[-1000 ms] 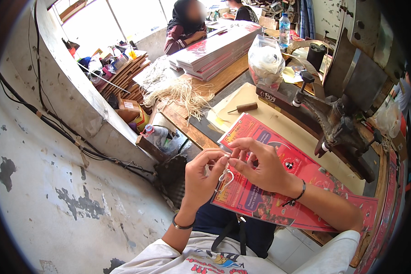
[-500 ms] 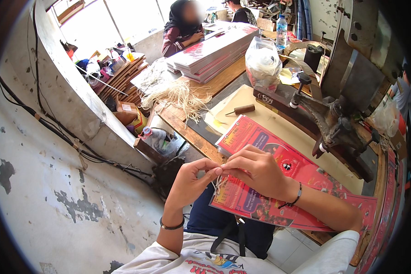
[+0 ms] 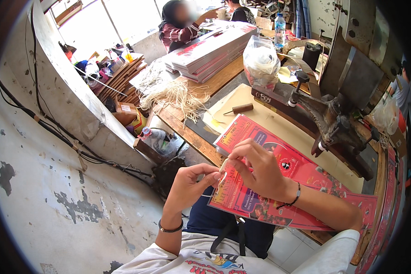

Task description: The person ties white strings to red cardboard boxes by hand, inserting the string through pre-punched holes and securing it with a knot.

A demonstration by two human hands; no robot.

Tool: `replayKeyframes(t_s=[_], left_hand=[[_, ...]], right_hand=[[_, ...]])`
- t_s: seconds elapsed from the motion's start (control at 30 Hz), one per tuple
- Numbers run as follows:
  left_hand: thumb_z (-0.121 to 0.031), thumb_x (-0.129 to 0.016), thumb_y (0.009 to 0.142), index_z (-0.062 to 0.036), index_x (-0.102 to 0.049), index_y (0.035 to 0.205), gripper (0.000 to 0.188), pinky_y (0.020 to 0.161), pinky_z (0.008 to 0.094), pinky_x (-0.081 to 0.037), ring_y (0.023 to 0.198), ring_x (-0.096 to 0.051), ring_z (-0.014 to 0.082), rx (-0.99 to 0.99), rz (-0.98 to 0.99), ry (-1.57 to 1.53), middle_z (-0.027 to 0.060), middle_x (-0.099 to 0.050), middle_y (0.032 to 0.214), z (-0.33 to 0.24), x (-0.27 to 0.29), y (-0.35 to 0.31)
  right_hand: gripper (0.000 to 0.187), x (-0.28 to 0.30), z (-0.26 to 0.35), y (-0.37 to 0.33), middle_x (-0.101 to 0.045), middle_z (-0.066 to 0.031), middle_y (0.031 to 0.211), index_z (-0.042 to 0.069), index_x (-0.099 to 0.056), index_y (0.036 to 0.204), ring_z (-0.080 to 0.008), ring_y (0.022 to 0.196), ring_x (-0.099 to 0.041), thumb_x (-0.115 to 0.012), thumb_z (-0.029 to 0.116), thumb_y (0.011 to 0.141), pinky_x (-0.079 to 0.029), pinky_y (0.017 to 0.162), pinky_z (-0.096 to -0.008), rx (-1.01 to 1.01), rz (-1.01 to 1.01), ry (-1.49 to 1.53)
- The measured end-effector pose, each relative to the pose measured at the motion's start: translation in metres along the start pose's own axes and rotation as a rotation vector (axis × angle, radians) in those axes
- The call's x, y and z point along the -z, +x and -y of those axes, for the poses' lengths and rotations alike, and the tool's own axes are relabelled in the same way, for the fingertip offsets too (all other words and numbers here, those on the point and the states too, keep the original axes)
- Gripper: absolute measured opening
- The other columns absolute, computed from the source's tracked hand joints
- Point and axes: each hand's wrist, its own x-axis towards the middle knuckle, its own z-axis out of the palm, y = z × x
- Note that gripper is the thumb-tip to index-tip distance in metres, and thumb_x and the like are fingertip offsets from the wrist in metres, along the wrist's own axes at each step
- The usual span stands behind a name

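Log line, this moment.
left hand: pinching cord | right hand: pinching cord | red sheets: under right hand | awl: unheld

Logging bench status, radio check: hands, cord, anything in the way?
Left hand pinching white cord; right hand at its upper end. Cord near left edge of red printed sheets. Awl lies apart, nothing seen blocking either hand.

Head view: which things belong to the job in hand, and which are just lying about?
In the job, it seems: white cord, held by left fingers and right fingers; red printed sheets; probably the pale cord heap.
Apparently just lying about: water bottle; plastic bag; cardboard box.
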Motion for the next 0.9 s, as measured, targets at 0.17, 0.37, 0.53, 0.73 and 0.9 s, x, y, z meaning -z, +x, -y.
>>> replayKeyframes(t_s=[0.17,0.37,0.53,0.73,0.9], left_hand=[[-0.004,-0.068,0.095,0.0057,-0.072,0.103,0.014,0.075,0.0233,-0.054,0.079,-0.065,0.0079,-0.051,0.033,-0.01,0.0051,-0.072,0.087,0.002,-0.001,-0.002],[0.001,-0.069,0.092,0.0059,-0.071,0.105,0.013,0.075,0.024,-0.055,0.08,-0.067,0.0105,-0.186,-0.072,-0.129,0.0077,-0.071,0.092,0.016,-0.008,0.008],[0.004,-0.07,0.091,0.0056,-0.069,0.112,0.022,0.073,0.0236,-0.056,0.081,-0.067,0.0098,-0.136,-0.186,-0.245,0.0086,-0.072,0.09,0.009,-0.019,0.012],[0.002,-0.07,0.091,0.0067,-0.071,0.109,0.019,0.073,0.0222,-0.056,0.082,-0.068,0.009,-0.092,-0.128,-0.139,0.0083,-0.073,0.094,0.016,-0.015,0.006],[0.001,-0.07,0.092,0.0075,-0.073,0.104,0.014,0.076,0.0227,-0.056,0.085,-0.068,0.0094,-0.056,-0.064,-0.115,0.0083,-0.073,0.096,0.017,-0.012,0.009]], right_hand=[[0.013,0.0,0.0,0.001,-0.063,-0.0092,0.094,0.006,-0.058,0.1,-0.0256,0.074,-0.068,-0.069,0.007,0.092,-0.054,0.058,-0.0367,-0.089,-0.037,0.005],[0.011,0.002,-0.003,0.005,-0.062,-0.0092,0.091,0.005,-0.059,0.098,-0.0224,0.074,-0.066,-0.069,0.01,0.093,-0.052,0.058,-0.0345,-0.1,0.111,0.043],[0.011,0.001,-0.003,0.003,-0.062,-0.0098,0.09,0.004,-0.059,0.096,-0.0261,0.077,-0.068,-0.068,0.01,0.092,-0.054,0.063,-0.0387,-0.103,0.145,0.023],[0.017,-0.002,-0.009,0.004,-0.061,-0.0123,0.089,0.002,-0.056,0.103,-0.0266,0.075,-0.065,-0.065,0.015,0.097,-0.051,0.066,-0.0387,-0.233,-0.034,0.063],[0.019,-0.002,-0.014,0.003,-0.06,-0.013,0.089,0.002,-0.056,0.104,-0.0263,0.076,-0.064,-0.063,0.018,0.099,-0.05,0.068,-0.0393,-0.25,-0.092,0.048]])
